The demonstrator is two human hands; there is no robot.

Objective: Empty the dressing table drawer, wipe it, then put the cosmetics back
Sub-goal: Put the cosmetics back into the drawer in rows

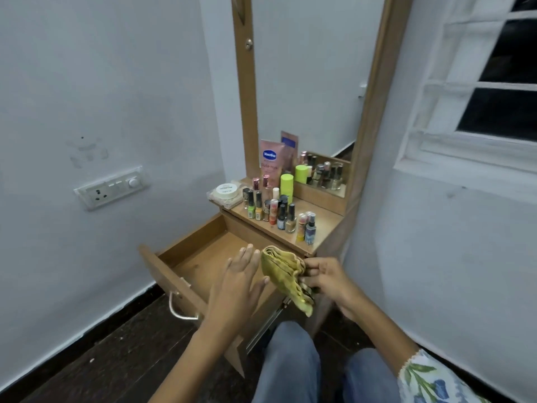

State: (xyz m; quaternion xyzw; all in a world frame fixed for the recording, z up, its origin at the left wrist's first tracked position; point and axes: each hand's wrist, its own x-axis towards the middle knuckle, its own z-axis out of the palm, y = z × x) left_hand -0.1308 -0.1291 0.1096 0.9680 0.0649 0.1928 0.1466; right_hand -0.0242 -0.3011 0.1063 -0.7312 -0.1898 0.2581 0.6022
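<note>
The wooden drawer [186,251] of the dressing table is pulled out, and the part of its floor that shows is bare. My right hand [325,279] pinches a folded yellow-green cloth [286,273] over the drawer's right side. My left hand [239,282] hovers flat beside the cloth with fingers spread, its thumb close to the fabric. On the table top [322,228] stand several nail polish bottles [280,213], a lime-green stick [286,184], a pink Vaseline tube [271,162] and a round white jar [226,191].
A tall mirror [305,82] in a wooden frame rises behind the cosmetics. A switch plate [112,187] is on the left wall and a barred window [494,82] on the right. My knees in blue jeans [293,362] sit just below the drawer on a dark floor.
</note>
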